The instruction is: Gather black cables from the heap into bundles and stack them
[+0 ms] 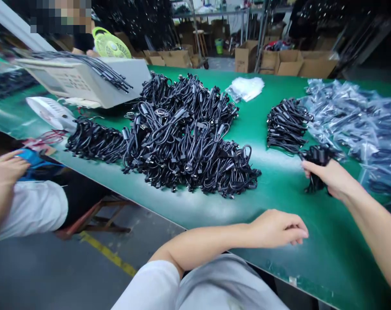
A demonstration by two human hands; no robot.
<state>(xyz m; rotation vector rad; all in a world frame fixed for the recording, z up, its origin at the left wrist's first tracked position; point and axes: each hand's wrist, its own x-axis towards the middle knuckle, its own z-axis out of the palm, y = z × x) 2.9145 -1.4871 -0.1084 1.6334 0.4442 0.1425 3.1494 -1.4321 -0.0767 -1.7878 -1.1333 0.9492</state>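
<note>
My right hand (332, 176) grips a bunch of black cables (316, 157) over the right part of the green table (221, 211). Just behind it lies a small pile of black cables (287, 125). Near the table's front edge is my left hand (279, 228), its fingers loosely curled in, with nothing seen in them. A big heap of coiled black cables (185, 137) with plugs spreads over the middle of the table. To the right, many cables in clear plastic bags (359, 120) are piled up.
A stack of clear bags (247, 88) lies at the back. On the left stand a beige machine (95, 79) with cables on top, a white fan (50, 113) and a green fan (113, 45). A co-worker's hand (8, 165) is at far left. Cardboard boxes (288, 62) stand behind.
</note>
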